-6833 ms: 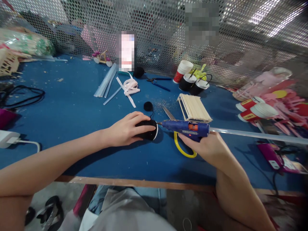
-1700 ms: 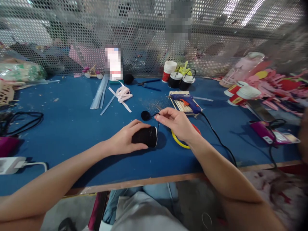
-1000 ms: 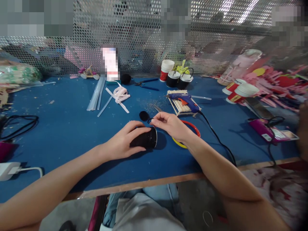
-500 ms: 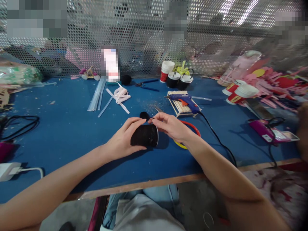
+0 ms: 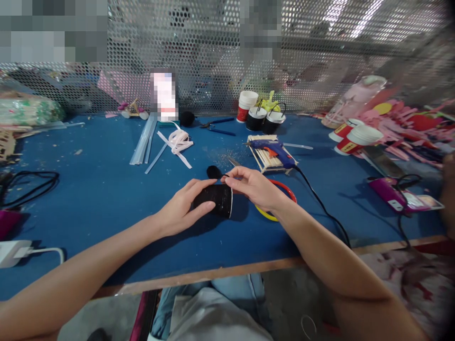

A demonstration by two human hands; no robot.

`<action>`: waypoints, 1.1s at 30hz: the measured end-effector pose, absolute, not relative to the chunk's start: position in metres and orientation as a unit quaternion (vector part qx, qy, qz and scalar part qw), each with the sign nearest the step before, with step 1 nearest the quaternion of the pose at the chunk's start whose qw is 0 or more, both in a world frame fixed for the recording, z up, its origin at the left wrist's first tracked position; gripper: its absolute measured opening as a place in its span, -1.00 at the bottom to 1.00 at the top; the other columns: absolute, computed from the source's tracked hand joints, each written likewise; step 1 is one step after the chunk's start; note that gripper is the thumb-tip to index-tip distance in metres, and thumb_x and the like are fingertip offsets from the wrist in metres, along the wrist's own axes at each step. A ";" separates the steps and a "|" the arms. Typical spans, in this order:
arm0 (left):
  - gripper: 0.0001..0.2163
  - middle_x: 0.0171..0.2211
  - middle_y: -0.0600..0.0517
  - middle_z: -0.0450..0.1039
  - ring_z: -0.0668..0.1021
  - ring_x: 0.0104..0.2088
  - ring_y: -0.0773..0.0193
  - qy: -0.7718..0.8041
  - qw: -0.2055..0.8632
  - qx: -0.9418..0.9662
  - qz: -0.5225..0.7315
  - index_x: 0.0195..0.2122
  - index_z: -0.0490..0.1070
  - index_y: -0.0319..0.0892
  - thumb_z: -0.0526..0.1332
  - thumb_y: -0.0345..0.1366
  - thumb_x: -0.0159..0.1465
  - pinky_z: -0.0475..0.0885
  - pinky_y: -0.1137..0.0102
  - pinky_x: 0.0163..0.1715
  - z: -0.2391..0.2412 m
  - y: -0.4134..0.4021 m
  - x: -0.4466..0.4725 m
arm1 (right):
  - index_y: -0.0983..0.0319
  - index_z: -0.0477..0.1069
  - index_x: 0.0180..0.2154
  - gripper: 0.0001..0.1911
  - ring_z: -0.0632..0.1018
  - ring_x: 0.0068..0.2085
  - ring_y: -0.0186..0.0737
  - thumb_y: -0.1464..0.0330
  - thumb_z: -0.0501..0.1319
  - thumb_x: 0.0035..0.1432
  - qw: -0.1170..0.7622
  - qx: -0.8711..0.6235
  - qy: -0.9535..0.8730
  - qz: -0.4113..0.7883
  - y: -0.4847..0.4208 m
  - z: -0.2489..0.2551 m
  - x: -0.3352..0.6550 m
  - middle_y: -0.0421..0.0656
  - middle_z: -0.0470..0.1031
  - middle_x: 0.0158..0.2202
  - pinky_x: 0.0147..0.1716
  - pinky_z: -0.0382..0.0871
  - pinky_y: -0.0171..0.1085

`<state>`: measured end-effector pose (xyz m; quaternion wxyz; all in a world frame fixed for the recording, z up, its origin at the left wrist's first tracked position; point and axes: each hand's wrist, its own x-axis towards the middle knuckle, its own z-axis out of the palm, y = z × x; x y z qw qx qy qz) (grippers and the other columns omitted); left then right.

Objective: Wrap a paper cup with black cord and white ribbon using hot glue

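Observation:
A black-covered paper cup (image 5: 217, 199) lies on its side on the blue table (image 5: 106, 189), its white rim facing right. My left hand (image 5: 181, 208) wraps round the cup's body. My right hand (image 5: 254, 187) pinches a thin black string at the cup's rim; the string runs to a small black pom-pom (image 5: 212, 171) just behind. A blue glue gun (image 5: 273, 148) rests on a raft of wooden sticks (image 5: 265, 158) behind my right hand, its black cord (image 5: 320, 203) trailing to the table's front edge.
Scissors with yellow and red handles (image 5: 275, 201) lie under my right wrist. Clear glue sticks (image 5: 144, 142), pink ribbon (image 5: 179, 141), blue pliers (image 5: 216, 125) and several cups (image 5: 258, 116) sit toward the mesh screen. Pink foam shapes (image 5: 405, 123) and red cups (image 5: 355, 139) crowd the right. Cables (image 5: 28, 182) lie left.
The glue gun left my right hand and came to rest on the stick raft. My right hand then took the black string and brought it to the cup's rim; my left hand kept the cup.

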<state>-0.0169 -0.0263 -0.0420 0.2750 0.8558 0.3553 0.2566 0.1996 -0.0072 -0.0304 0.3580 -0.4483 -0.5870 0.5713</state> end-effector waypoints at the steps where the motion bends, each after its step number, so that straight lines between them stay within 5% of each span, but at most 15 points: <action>1: -0.55 -0.02 -0.11 0.31 0.41 -0.04 0.16 0.358 0.279 0.853 0.257 0.16 0.11 -0.16 0.07 -0.13 0.29 0.35 0.23 -0.02 -0.043 -0.026 -0.017 | 0.20 0.34 -0.37 -0.79 0.44 -0.31 -0.33 0.21 0.25 0.05 0.358 -0.449 -0.594 0.564 -0.007 -0.030 0.200 -0.21 0.43 -0.36 -0.24 0.33 -0.27; 7: -0.34 -0.08 -0.10 0.31 0.43 -0.08 0.12 0.342 0.275 0.860 0.260 0.17 0.07 -0.14 0.27 -0.04 0.11 0.41 0.22 -0.11 -0.048 -0.023 -0.017 | 0.22 0.38 -0.35 -0.79 0.44 -0.28 -0.32 0.22 0.27 0.03 0.343 -0.431 -0.630 0.548 -0.009 -0.029 0.202 -0.19 0.44 -0.33 -0.18 0.30 -0.25; 14: -0.26 0.02 -0.14 0.20 0.37 0.00 0.09 0.276 0.221 0.912 0.209 0.27 -0.16 -0.06 0.25 -0.13 0.16 0.37 0.16 -0.02 -0.047 -0.029 -0.016 | 0.24 0.40 -0.36 -0.80 0.44 -0.32 -0.33 0.26 0.29 -0.01 0.324 -0.430 -0.630 0.560 -0.007 -0.032 0.200 -0.20 0.44 -0.39 -0.22 0.30 -0.26; 25: -0.40 -0.03 -0.18 0.19 0.36 -0.02 0.04 0.232 0.162 0.946 0.160 0.20 0.08 -0.14 0.23 -0.17 0.17 0.39 0.11 -0.05 -0.045 -0.037 -0.013 | 0.26 0.42 -0.41 -0.84 0.43 -0.40 -0.38 0.29 0.27 -0.02 0.298 -0.434 -0.659 0.538 -0.004 -0.032 0.188 -0.23 0.44 -0.45 -0.35 0.30 -0.33; 33: -0.43 -0.04 -0.16 0.18 0.37 -0.04 0.09 0.261 0.143 0.939 0.172 0.16 0.11 -0.16 0.25 -0.21 0.15 0.40 0.18 -0.06 -0.041 -0.033 -0.015 | 0.27 0.45 -0.35 -0.72 0.27 -0.66 -0.41 0.23 0.07 0.18 0.384 -0.542 -0.683 0.304 0.004 -0.006 0.224 -0.32 0.19 -0.72 -0.59 0.20 -0.35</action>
